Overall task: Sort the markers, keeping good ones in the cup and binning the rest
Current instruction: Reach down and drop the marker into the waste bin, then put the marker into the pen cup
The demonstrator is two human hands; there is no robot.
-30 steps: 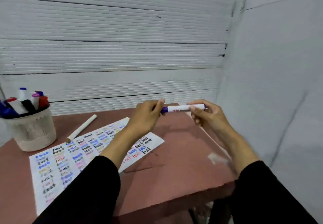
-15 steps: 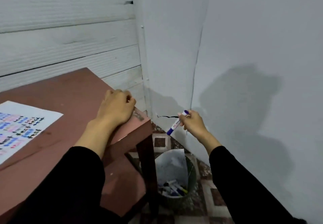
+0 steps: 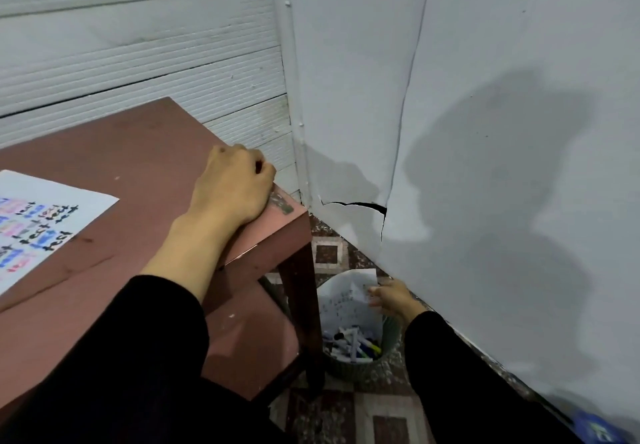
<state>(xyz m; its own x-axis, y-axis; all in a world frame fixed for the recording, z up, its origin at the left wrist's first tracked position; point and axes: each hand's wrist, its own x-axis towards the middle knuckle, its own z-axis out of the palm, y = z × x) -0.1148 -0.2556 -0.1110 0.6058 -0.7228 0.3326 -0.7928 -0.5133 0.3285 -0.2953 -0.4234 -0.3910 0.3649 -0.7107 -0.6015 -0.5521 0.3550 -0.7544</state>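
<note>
Left hand (image 3: pixel 233 185), centre of the frame, rests on the corner of the reddish table (image 3: pixel 138 152) with fingers clenched, grasping nothing visible. Right hand (image 3: pixel 393 296), lower centre, hangs over the bin (image 3: pixel 388 343) with fingers loosely extended and released, holding nothing. Discarded markers (image 3: pixel 353 343) lie in the bin beside crumpled paper (image 3: pixel 343 300). A scribbled test sheet (image 3: pixel 41 225) lies at the left edge.
</note>
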